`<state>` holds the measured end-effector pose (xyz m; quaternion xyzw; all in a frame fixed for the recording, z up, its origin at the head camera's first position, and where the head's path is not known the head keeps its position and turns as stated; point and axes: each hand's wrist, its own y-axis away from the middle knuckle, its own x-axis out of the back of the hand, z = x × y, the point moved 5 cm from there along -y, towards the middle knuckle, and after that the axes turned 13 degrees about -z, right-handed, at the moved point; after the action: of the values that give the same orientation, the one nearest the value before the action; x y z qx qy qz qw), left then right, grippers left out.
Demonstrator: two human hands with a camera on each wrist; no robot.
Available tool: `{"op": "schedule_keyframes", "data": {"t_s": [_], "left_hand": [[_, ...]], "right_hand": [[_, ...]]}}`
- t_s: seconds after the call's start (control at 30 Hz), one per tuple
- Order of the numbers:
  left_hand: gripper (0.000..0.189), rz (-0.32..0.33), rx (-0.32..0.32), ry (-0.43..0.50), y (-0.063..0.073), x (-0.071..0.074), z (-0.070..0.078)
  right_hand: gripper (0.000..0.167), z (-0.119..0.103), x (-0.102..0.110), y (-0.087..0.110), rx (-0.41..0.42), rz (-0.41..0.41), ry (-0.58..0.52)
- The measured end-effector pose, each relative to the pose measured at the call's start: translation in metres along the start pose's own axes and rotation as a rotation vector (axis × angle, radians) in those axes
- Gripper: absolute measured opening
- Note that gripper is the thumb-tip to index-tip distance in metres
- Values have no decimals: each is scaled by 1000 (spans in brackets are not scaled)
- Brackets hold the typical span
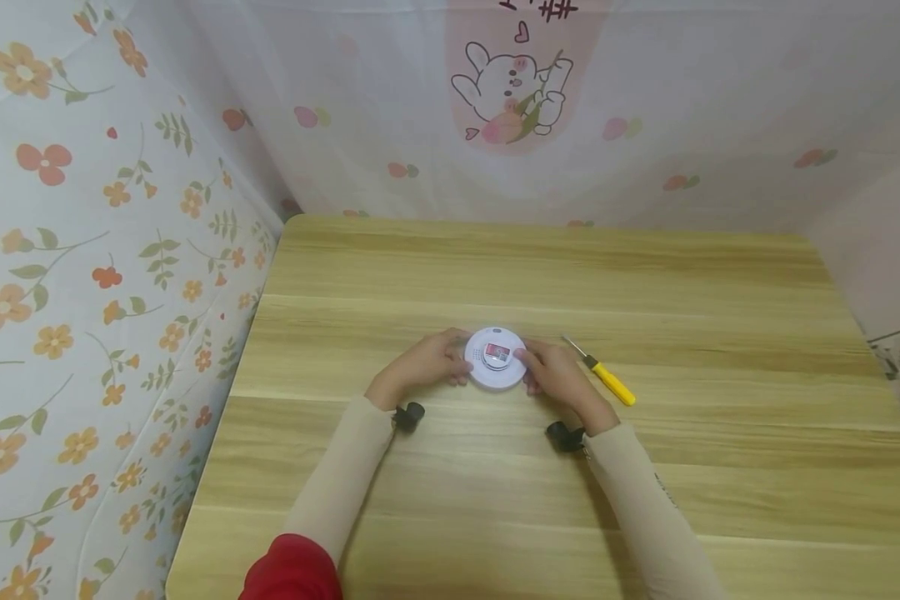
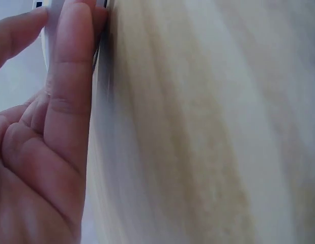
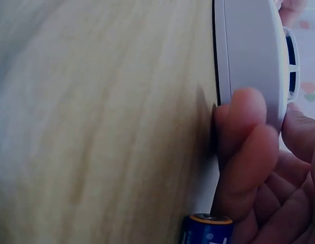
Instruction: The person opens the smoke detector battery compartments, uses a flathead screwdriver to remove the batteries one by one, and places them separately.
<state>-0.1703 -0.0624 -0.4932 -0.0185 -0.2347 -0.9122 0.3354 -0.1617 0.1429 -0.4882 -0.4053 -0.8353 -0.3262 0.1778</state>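
Note:
A round white smoke detector [image 1: 481, 377], with a raised centre and a red-and-grey label, is at the middle of the wooden table. My left hand [image 1: 426, 360] grips its left rim, thumb on top and fingers at the side. On the opposite rim, my right hand [image 1: 561, 377] holds it with the thumb above and fingers curled at the edge. In the right wrist view, the detector's side wall [image 3: 251, 56] stands close to the tabletop. A blue battery [image 3: 207, 233] with an orange ring shows by the right fingers; whether the hand touches it I cannot tell.
A yellow-handled screwdriver [image 1: 613, 383] lies just right of my right hand, its tip pointing away from me. The wooden table [image 1: 390, 275] reaches back to a printed curtain [image 1: 630, 167]. A floral cloth [image 1: 157, 292] hangs along its left side.

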Motion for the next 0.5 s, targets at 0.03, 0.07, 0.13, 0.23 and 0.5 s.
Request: {"op": "schedule_keyframes", "data": {"t_s": [0.03, 0.07, 0.13, 0.23, 0.5], "left_hand": [[61, -1, 0, -2, 0, 0, 0], [61, -1, 0, -12, 0, 0, 0], [61, 6, 5, -35, 1, 1, 0], [61, 21, 15, -92, 3, 2, 2], [56, 149, 13, -297, 26, 21, 19]], "right_hand": [[46, 0, 1, 0, -5, 2, 18], [45, 0, 1, 0, -10, 5, 41], [45, 0, 3, 0, -13, 16, 82], [45, -2, 8, 1, -14, 38, 117], [46, -14, 37, 22, 19, 125, 115]]}}
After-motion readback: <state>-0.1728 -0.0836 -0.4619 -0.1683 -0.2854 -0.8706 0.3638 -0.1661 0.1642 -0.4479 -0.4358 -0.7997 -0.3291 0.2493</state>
